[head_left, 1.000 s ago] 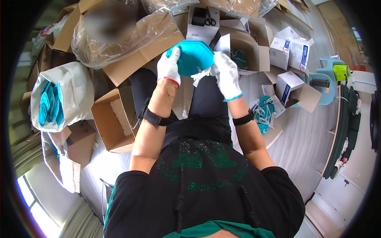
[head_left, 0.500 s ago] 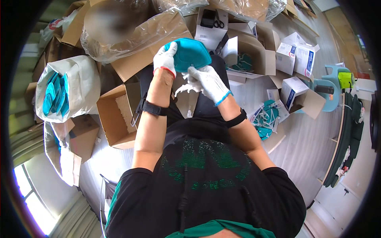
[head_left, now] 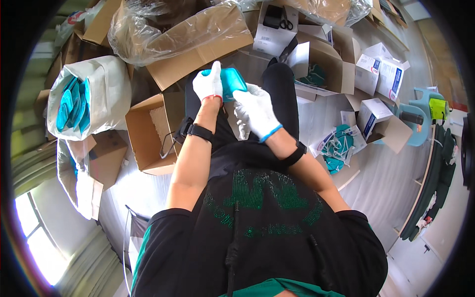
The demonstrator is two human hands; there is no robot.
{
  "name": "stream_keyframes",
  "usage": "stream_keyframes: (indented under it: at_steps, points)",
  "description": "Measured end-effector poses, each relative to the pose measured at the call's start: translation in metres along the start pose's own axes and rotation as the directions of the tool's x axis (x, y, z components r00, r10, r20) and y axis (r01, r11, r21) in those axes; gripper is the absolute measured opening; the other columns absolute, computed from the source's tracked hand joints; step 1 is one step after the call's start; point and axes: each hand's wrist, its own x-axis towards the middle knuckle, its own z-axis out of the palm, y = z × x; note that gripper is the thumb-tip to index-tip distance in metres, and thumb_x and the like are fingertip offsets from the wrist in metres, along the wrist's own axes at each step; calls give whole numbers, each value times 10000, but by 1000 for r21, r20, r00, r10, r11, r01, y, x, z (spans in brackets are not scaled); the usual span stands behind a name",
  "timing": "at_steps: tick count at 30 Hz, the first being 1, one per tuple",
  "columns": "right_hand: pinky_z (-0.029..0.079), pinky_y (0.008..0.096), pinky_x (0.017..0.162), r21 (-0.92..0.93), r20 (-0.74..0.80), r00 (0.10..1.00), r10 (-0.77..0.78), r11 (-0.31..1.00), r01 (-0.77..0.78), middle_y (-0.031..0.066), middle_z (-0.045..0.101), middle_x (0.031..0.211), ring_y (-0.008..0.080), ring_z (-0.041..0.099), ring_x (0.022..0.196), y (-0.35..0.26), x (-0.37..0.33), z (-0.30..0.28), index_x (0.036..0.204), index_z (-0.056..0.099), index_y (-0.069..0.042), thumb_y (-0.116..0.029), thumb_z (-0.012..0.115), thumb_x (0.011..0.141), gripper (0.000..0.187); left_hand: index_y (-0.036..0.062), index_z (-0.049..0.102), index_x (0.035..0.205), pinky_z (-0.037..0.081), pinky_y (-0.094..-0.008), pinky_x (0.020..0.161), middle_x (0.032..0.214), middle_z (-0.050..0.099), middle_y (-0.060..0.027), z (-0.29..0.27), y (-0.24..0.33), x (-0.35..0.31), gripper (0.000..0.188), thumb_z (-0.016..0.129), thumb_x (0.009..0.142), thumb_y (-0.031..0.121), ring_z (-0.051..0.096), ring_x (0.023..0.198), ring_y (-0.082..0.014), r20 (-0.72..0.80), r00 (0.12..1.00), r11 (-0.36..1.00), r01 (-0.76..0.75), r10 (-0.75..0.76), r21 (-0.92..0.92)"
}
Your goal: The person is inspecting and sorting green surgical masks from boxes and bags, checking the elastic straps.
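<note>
A teal face mask [head_left: 231, 81] is held up over my lap between both hands, seen partly edge-on. My left hand [head_left: 209, 85], in a white knit glove with a red cuff, is closed on its left side with the thumb up along it. My right hand [head_left: 258, 111], in a white glove with a blue cuff, pinches its lower right edge. Below the right hand its other fingers hang loosely, and what else may be there I cannot make out. More teal masks [head_left: 73, 106] fill a white sack [head_left: 110, 94] at the left.
An open cardboard box [head_left: 148, 133] stands left of my knees. At the right, a carton [head_left: 341, 69] holds some teal masks, and strapped masks [head_left: 339, 146] lie in another. Scissors [head_left: 285, 20] rest on a white box [head_left: 273, 37]. Clear plastic [head_left: 173, 37] covers a far box.
The mask has turned and now shows a narrower side. My right hand has moved up against its edge, and the hands are closer together. The whole view has shifted slightly.
</note>
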Motion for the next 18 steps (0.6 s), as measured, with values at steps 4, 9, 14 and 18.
stream_keyframes:
  at_steps: [4,9,14,18]
  points:
    - [426,221,393,106,42,986,-161,982,156,27,589,695,92,530,454,19,3,11,1026,633,-37,-56,608,866,163,29,693,774,511,-434,759,792,672,-207,-34,-34,14,440,667,777,469,658,808,-383,-20,973,836,-187,230,516]
    - [476,229,454,184,202,979,-24,983,-14,52,605,697,120,583,510,25,-13,5,888,614,-32,-17,622,835,56,57,696,808,514,-445,775,836,672,-207,-50,-66,3,394,607,835,440,647,835,-396,42,992,815,-121,118,567]
    - [480,227,455,112,167,986,-29,994,10,47,617,698,117,593,519,5,-25,6,859,612,-16,10,600,839,34,28,661,722,496,-444,720,753,626,-241,-44,-77,12,422,603,847,426,624,776,-417,53,976,867,-210,209,452]
    - [506,235,535,-74,111,994,-12,997,20,45,635,752,124,622,612,-2,-19,3,947,640,-13,-24,589,857,105,11,664,708,477,-446,690,732,640,-230,-49,-88,26,459,599,854,441,634,728,-401,-15,975,874,-194,224,446]
